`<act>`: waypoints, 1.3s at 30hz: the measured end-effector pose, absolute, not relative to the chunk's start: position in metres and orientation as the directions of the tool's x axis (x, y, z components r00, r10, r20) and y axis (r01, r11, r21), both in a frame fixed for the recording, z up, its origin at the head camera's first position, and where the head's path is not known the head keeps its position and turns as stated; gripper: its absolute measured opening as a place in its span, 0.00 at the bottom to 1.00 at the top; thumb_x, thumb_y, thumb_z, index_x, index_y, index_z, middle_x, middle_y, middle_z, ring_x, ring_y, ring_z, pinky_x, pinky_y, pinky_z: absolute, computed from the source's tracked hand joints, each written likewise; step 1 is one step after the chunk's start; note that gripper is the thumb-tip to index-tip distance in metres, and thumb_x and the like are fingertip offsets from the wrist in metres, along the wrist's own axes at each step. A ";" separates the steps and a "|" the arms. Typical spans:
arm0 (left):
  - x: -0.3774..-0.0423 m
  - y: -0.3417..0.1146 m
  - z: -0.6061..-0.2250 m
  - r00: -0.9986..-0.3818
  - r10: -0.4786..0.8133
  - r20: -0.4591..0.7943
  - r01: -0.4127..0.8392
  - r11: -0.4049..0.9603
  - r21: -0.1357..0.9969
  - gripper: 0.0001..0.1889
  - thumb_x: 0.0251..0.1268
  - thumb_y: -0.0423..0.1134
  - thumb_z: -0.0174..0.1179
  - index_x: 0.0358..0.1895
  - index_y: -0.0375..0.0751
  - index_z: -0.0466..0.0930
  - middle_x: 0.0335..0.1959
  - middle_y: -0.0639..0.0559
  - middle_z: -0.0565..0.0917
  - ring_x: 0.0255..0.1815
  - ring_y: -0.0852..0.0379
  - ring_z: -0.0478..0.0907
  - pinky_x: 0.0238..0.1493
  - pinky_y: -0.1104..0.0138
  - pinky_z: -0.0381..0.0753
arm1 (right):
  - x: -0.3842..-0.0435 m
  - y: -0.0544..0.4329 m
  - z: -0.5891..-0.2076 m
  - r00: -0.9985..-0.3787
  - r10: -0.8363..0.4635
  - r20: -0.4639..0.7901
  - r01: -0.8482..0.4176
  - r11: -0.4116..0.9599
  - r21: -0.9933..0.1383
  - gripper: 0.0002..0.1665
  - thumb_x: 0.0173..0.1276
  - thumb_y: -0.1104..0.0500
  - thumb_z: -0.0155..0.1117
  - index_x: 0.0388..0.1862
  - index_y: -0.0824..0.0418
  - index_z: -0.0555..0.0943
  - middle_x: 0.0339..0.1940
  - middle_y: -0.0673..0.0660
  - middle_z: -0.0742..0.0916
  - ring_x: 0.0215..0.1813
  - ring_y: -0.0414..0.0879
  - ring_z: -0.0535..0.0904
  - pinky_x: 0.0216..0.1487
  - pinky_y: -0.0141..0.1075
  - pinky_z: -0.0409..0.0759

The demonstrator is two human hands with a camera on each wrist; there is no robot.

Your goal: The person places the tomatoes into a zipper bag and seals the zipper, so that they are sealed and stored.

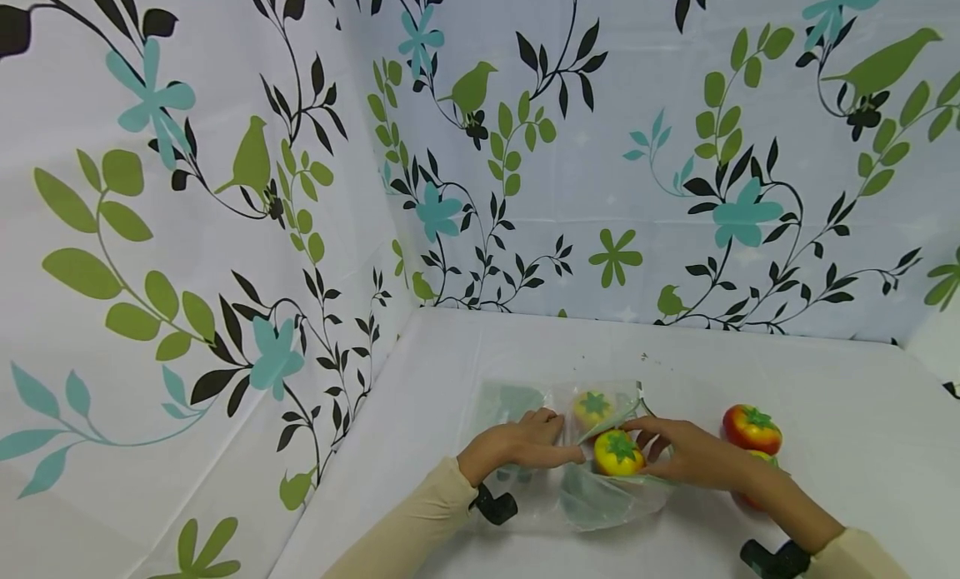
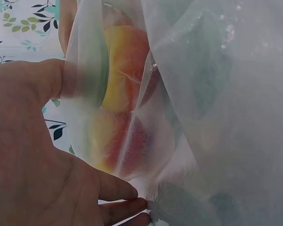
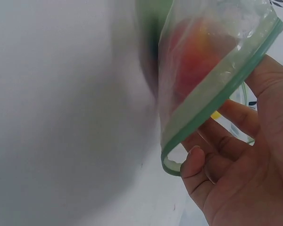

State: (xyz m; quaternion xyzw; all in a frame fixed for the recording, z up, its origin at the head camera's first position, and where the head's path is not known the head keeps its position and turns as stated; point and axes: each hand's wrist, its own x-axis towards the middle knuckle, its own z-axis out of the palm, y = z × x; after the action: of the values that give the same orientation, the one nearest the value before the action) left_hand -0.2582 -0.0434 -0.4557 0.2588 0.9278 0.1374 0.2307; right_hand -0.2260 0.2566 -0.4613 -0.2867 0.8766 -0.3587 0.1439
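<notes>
A clear zip bag point(image 1: 615, 508) with a green-edged mouth lies on the table. One yellow-and-red toy tomato point(image 1: 591, 406) with a green leafy top shows through its film. A second toy tomato point(image 1: 619, 456) sits at the bag's mouth, between my hands. My right hand point(image 1: 693, 454) grips it from the right, fingers reaching past the green zip strip point(image 3: 217, 103). My left hand point(image 1: 525, 441) rests on the bag's left side with fingers spread. Its thumb points toward the front tomato; in the left wrist view, the thumb point(image 2: 49, 80) passes behind the film.
More toy tomatoes point(image 1: 752, 429) lie on the table to the right, some partly covered by my right forearm. Greenish clear plastic point(image 1: 513, 400) spreads left of my left hand. A patterned cloth point(image 1: 480, 187) hangs behind and along the left of the white table point(image 1: 675, 358).
</notes>
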 end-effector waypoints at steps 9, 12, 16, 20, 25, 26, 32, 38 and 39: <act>-0.259 -0.045 -0.454 -0.749 0.556 -0.361 0.433 0.823 0.368 0.51 0.67 0.76 0.43 0.85 0.45 0.56 0.85 0.49 0.57 0.84 0.48 0.57 0.77 0.47 0.65 | -0.222 0.246 -0.465 -0.808 -0.585 -0.071 -0.353 0.577 -0.737 0.36 0.64 0.51 0.80 0.63 0.60 0.70 0.53 0.55 0.85 0.48 0.45 0.84 0.52 0.41 0.88; -0.259 -0.046 -0.454 -0.745 0.564 -0.356 0.440 0.817 0.374 0.51 0.67 0.75 0.43 0.85 0.44 0.56 0.85 0.48 0.57 0.83 0.48 0.57 0.77 0.48 0.65 | -0.221 0.244 -0.466 -0.813 -0.579 -0.064 -0.348 0.571 -0.744 0.30 0.65 0.52 0.80 0.53 0.59 0.71 0.50 0.54 0.84 0.49 0.47 0.85 0.52 0.40 0.88; -0.259 -0.046 -0.455 -0.744 0.572 -0.345 0.446 0.810 0.380 0.51 0.68 0.74 0.43 0.85 0.43 0.56 0.85 0.48 0.57 0.83 0.48 0.57 0.78 0.50 0.65 | -0.220 0.243 -0.468 -0.806 -0.590 -0.046 -0.365 0.557 -0.746 0.22 0.66 0.53 0.79 0.45 0.56 0.74 0.48 0.52 0.84 0.49 0.48 0.84 0.52 0.39 0.88; -0.259 -0.047 -0.456 -0.750 0.573 -0.330 0.445 0.807 0.389 0.50 0.68 0.73 0.44 0.85 0.43 0.56 0.84 0.47 0.59 0.83 0.48 0.59 0.78 0.50 0.66 | -0.219 0.241 -0.470 -0.805 -0.591 -0.045 -0.356 0.542 -0.762 0.19 0.67 0.55 0.78 0.45 0.56 0.75 0.48 0.53 0.84 0.49 0.49 0.84 0.53 0.40 0.88; -0.256 -0.047 -0.458 -0.768 0.572 -0.288 0.444 0.800 0.404 0.50 0.67 0.73 0.47 0.83 0.40 0.60 0.80 0.45 0.65 0.77 0.50 0.67 0.74 0.53 0.70 | -0.217 0.239 -0.470 -0.809 -0.586 -0.045 -0.346 0.537 -0.770 0.20 0.67 0.55 0.78 0.45 0.57 0.74 0.47 0.53 0.84 0.49 0.50 0.85 0.52 0.39 0.88; -0.256 -0.047 -0.459 -0.772 0.574 -0.273 0.446 0.795 0.410 0.49 0.67 0.72 0.48 0.80 0.39 0.63 0.76 0.46 0.68 0.72 0.51 0.70 0.70 0.55 0.73 | -0.217 0.238 -0.470 -0.809 -0.586 -0.044 -0.347 0.537 -0.769 0.20 0.67 0.55 0.78 0.45 0.58 0.74 0.47 0.53 0.84 0.49 0.50 0.85 0.52 0.39 0.88; -0.252 -0.049 -0.465 -0.788 0.595 -0.155 0.495 0.764 0.414 0.31 0.65 0.68 0.55 0.54 0.44 0.71 0.47 0.55 0.70 0.43 0.59 0.67 0.44 0.65 0.66 | -0.217 0.234 -0.469 -0.805 -0.593 -0.025 -0.361 0.522 -0.773 0.19 0.68 0.55 0.78 0.44 0.58 0.75 0.45 0.51 0.84 0.47 0.46 0.84 0.52 0.37 0.87; -0.246 -0.046 -0.463 -0.782 0.623 -0.022 0.582 0.743 0.329 0.20 0.68 0.63 0.55 0.42 0.50 0.68 0.39 0.58 0.64 0.38 0.59 0.61 0.40 0.66 0.58 | -0.218 0.233 -0.471 -0.811 -0.584 -0.022 -0.362 0.531 -0.766 0.19 0.68 0.53 0.77 0.44 0.57 0.75 0.44 0.51 0.84 0.46 0.45 0.84 0.51 0.36 0.87; -0.245 -0.046 -0.462 -0.777 0.629 -0.002 0.596 0.736 0.321 0.18 0.68 0.62 0.55 0.43 0.52 0.70 0.39 0.59 0.65 0.38 0.60 0.61 0.40 0.66 0.59 | -0.218 0.233 -0.471 -0.813 -0.582 -0.022 -0.361 0.533 -0.765 0.19 0.68 0.52 0.77 0.44 0.56 0.75 0.44 0.51 0.84 0.46 0.44 0.84 0.51 0.35 0.87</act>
State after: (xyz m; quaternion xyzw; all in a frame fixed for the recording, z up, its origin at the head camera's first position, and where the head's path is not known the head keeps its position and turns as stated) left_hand -0.2445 -0.0456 -0.4616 0.3292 0.9302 0.1529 0.0549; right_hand -0.2181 0.2331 -0.4706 -0.2728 0.8645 -0.3987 0.1385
